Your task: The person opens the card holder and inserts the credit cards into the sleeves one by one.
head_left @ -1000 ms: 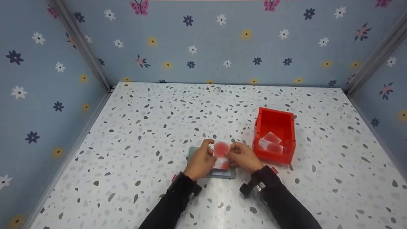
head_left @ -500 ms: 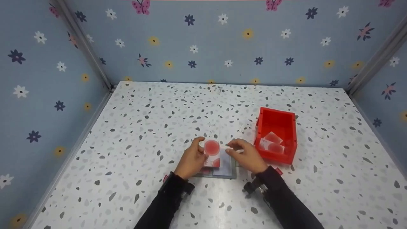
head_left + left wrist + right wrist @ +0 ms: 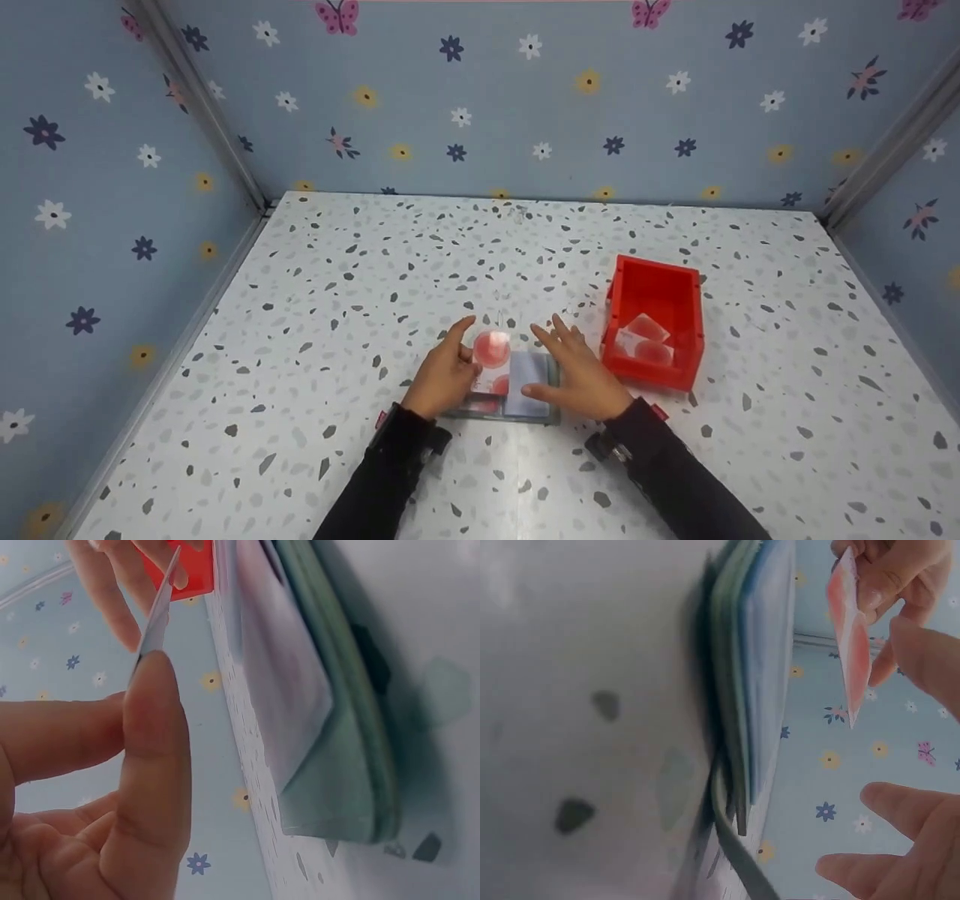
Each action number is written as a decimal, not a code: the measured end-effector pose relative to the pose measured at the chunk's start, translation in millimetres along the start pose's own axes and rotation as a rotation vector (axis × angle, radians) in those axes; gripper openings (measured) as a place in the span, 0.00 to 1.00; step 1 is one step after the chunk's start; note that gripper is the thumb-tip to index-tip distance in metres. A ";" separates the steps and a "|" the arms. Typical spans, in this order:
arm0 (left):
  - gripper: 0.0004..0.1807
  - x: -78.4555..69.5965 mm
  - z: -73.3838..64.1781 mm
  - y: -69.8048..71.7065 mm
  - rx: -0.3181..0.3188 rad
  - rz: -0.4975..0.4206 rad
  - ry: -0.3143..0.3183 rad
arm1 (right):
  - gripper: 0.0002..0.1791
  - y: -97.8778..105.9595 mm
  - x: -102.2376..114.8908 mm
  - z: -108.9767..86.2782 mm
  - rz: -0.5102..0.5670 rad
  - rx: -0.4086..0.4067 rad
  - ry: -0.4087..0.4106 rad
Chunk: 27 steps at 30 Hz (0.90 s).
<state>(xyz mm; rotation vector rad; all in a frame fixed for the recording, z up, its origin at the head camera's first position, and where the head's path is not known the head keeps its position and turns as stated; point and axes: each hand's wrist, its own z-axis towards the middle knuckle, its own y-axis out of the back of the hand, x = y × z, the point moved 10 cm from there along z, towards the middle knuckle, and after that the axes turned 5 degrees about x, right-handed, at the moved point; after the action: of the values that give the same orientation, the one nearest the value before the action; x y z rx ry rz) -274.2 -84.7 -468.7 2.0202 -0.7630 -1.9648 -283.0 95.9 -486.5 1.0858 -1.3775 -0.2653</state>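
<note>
My left hand point(image 3: 444, 373) pinches a white card point(image 3: 491, 367) printed with pink-red circles, between thumb and finger. The left wrist view catches this card point(image 3: 156, 634) nearly edge-on above the thumb. Beneath lies an opened green-edged card album point(image 3: 529, 384) with clear-looking pockets; a pinkish insert shows on its left side, and the right side looks pale. My right hand point(image 3: 581, 375) hovers over the album's right edge, fingers spread and holding nothing. In the right wrist view, the held card point(image 3: 851, 652) is apart from the right fingertips.
A red plastic bin point(image 3: 651, 375) stands just right of the right hand. Inside it lie pink-and-white cards point(image 3: 652, 351). The speckled tabletop point(image 3: 360, 285) is bounded by flower-patterned panels point(image 3: 525, 97) at the back and both sides.
Both hands were at the card; the right hand has let go, drawn right and spread its fingers. My left hand has carried the card left, uncovering the album's right side.
</note>
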 end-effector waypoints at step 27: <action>0.33 6.2 0.7 -7.9 0.030 0.102 0.028 | 0.50 -17.3 -7.7 0.3 -0.290 0.199 -0.134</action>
<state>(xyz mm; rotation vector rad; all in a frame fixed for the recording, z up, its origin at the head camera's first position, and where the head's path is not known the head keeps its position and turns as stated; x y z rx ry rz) -273.5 -81.1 -478.0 1.9802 -0.8759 -1.8760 -277.8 92.3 -504.3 1.4586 -1.3846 -0.4248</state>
